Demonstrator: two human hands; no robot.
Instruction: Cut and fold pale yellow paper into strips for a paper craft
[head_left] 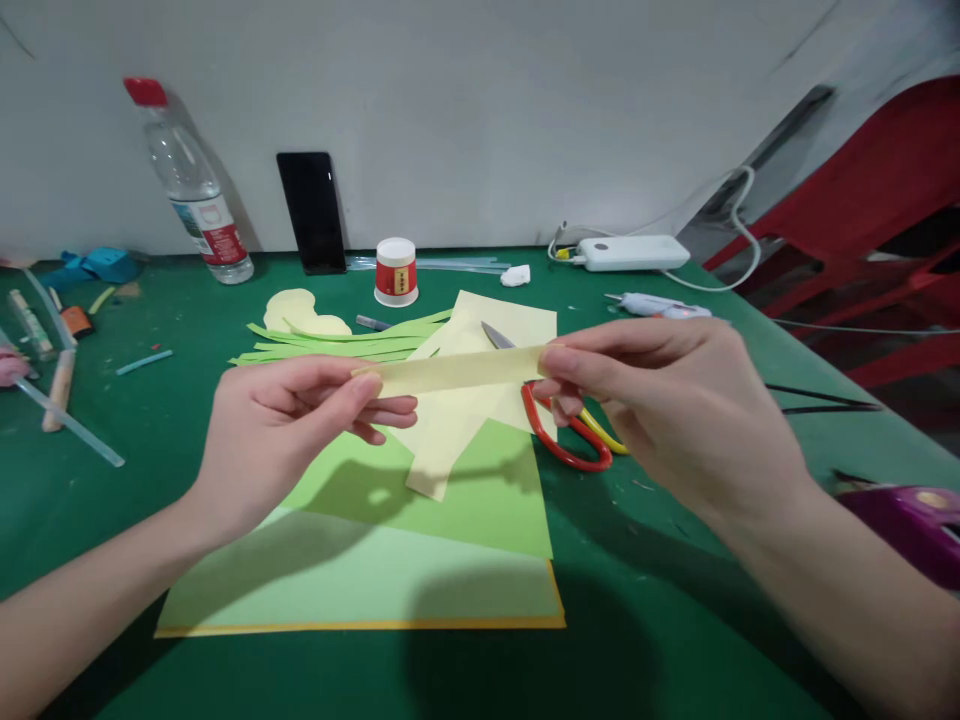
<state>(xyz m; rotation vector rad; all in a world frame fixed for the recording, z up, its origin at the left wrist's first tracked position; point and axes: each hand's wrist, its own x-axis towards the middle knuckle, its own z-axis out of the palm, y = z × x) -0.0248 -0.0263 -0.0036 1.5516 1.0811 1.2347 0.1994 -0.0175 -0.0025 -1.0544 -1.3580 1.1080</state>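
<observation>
A pale yellow paper strip is stretched level between my two hands above the green table. My left hand pinches its left end between thumb and fingers. My right hand pinches its right end the same way. Beneath the strip lie pale yellow paper pieces on a stack of green sheets. Red and yellow handled scissors rest just under my right hand, their blades pointing toward the back.
Cut green paper strips and yellow round cutouts lie behind. A water bottle, a dark phone, a small red and white jar, a white power bank and a glue gun line the back. Glue sticks lie left.
</observation>
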